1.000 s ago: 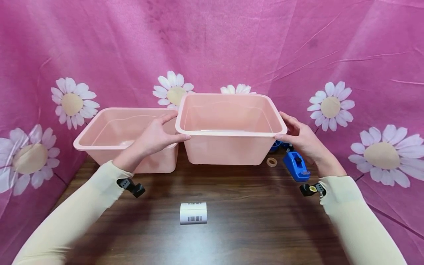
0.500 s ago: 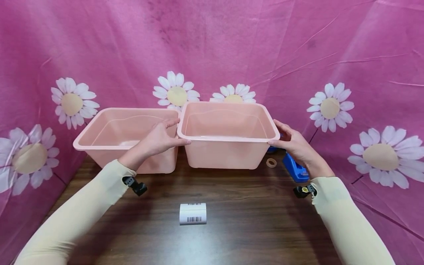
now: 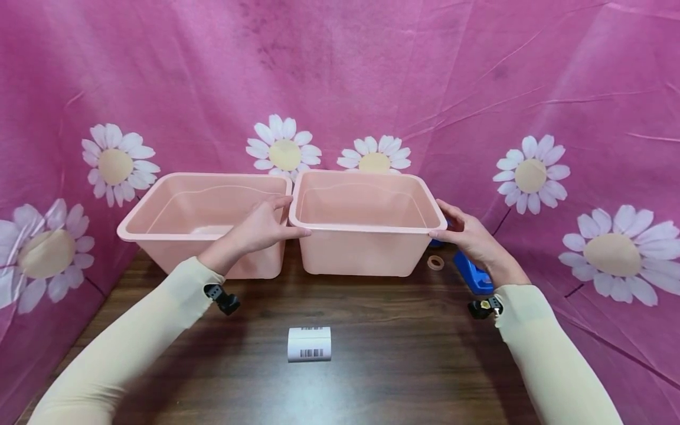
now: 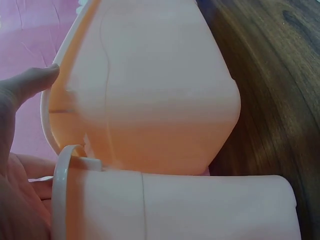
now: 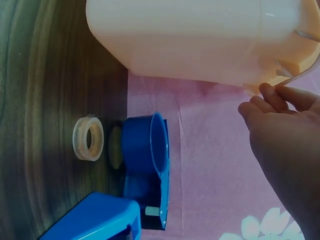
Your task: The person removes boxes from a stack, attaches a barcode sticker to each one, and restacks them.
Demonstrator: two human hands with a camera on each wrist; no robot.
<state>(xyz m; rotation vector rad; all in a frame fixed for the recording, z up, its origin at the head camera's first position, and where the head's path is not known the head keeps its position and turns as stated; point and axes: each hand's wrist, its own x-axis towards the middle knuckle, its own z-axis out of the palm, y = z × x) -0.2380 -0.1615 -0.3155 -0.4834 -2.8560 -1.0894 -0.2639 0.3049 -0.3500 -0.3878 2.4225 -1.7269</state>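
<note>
A pink plastic bin [image 3: 361,254] stands upright between my hands, its base on or just above the table. My left hand [image 3: 260,225] grips its near left corner, thumb over the front rim and fingers at the side. At the right end, my right hand [image 3: 475,241] holds the near corner; in the right wrist view its fingers curl under the rim. A second pink bin [image 3: 164,251] stands close on the left, partly behind my left hand and forearm. In the left wrist view both bins' walls show, the left-hand bin [image 4: 160,65] above.
A white roll of barcode labels [image 3: 309,344] lies on the wooden table [image 3: 382,330] in front. Right of the bins are a tape roll [image 3: 435,262] and blue tape dispensers [image 5: 137,145], partly hidden by my right hand. Pink flowered cloth [image 3: 340,71] hangs behind.
Both hands have brought the right-hand bin down and slightly left, beside the other bin. More of the flower behind it shows. The label roll and left-hand bin have stayed put.
</note>
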